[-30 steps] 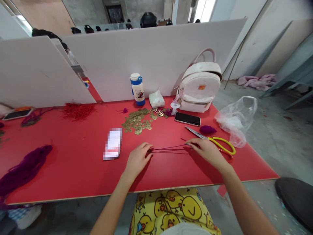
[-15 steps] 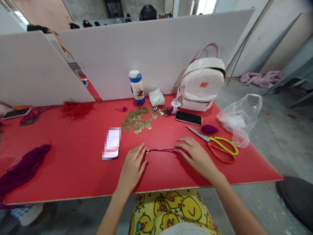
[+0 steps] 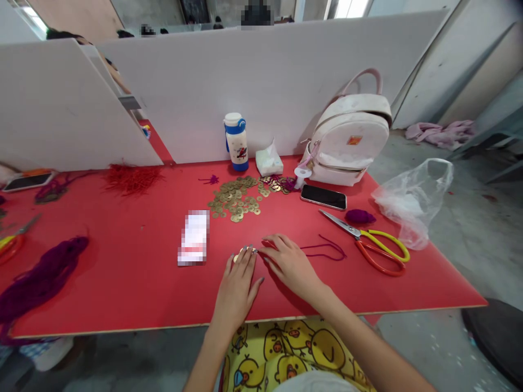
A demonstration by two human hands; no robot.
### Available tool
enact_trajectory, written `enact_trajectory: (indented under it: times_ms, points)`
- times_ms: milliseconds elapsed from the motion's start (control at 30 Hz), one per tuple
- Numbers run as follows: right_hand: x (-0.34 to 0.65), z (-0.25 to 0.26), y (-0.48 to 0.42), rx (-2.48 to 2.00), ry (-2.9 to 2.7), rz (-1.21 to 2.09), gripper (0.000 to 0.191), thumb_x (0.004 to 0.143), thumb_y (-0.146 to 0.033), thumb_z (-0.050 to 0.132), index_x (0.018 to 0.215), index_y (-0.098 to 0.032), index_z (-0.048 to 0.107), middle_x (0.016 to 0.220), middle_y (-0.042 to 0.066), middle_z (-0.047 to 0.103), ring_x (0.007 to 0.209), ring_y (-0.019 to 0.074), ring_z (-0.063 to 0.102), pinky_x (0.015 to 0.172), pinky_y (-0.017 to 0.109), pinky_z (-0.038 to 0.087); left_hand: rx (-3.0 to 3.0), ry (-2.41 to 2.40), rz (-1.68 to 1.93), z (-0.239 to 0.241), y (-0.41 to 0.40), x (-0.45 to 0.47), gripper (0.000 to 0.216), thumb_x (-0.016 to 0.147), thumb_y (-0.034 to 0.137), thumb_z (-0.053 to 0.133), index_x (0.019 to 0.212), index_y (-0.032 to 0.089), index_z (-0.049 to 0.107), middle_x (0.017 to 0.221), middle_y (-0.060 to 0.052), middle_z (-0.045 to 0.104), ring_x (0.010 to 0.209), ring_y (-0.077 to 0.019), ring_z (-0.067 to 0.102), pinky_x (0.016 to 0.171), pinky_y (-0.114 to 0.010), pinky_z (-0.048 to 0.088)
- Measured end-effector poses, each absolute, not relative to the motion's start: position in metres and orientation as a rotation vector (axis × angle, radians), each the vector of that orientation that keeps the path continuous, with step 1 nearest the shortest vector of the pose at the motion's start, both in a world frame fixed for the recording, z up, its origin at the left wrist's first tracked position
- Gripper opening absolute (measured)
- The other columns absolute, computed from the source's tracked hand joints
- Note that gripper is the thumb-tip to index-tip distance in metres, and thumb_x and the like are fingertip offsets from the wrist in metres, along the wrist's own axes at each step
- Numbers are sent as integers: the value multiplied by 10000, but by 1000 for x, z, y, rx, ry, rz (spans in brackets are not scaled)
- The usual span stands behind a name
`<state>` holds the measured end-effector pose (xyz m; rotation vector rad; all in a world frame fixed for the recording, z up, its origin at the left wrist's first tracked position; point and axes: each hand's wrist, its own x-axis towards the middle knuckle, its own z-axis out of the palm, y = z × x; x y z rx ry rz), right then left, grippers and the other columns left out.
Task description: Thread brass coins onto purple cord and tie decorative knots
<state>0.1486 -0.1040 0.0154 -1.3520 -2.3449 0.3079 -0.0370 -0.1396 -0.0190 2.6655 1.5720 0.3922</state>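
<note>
My left hand [image 3: 238, 280] lies with its fingers stretched flat over brass-coloured coins [image 3: 236, 258] on the red table; only their edges show. Close by, my right hand [image 3: 292, 267] has its fingers apart and slightly bent, its fingertips beside the coins and my left fingertips. From beneath my right hand a doubled purple cord [image 3: 327, 253] runs out to the right, its loose end curved on the table. Whether my right fingertips touch the cord is hidden.
Scissors [image 3: 359, 234], a purple yarn bundle [image 3: 360, 216] and a dark phone [image 3: 323, 197] lie right. Behind are a coin pile [image 3: 235, 198], bottle [image 3: 237, 142], tissue pack [image 3: 269, 161] and backpack [image 3: 347, 136]. A lit phone [image 3: 194, 238] and purple yarn [image 3: 44, 277] lie left.
My right hand has moved left along the cord to my left fingertips. The cord's right end now lies loose in a curve. More coin edge shows by my left fingers.
</note>
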Motion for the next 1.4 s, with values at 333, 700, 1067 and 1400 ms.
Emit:
enact_trajectory:
  times_ms: [333, 700, 1067, 1400]
  points:
    - [164, 19, -103, -1400, -2396, 261, 183, 943, -194, 509, 1046, -222, 658, 1244, 96, 603, 1165, 247, 528, 963, 423, 497, 2643, 1548, 500, -19, -140, -35, 544, 976, 294, 427, 1488, 143, 324, 1496, -139, 442, 1388, -265, 400, 1130, -481, 320]
    - [162, 26, -113, -1326, -2399, 311, 282, 942, -183, 500, 1164, -244, 661, 1263, 92, 594, 1179, 243, 526, 983, 422, 503, 2615, 1548, 514, -22, -140, -35, 533, 977, 302, 425, 1483, 159, 342, 1488, -140, 452, 1391, -261, 399, 1137, -486, 325]
    - [155, 21, -111, -1332, -2376, 318, 284, 938, -182, 514, 1171, -239, 666, 1253, 97, 602, 1179, 230, 524, 999, 405, 500, 2628, 1547, 503, -20, -141, -36, 532, 974, 288, 428, 1478, 140, 341, 1496, -142, 441, 1393, -264, 394, 1137, -481, 322]
    - [160, 20, -109, -1384, -2326, 314, 222, 938, -193, 511, 1064, -226, 690, 1242, 87, 609, 1165, 232, 533, 990, 413, 502, 2631, 1541, 508, -20, -140, -36, 535, 981, 293, 414, 1490, 158, 319, 1489, -146, 450, 1386, -261, 404, 1133, -476, 317]
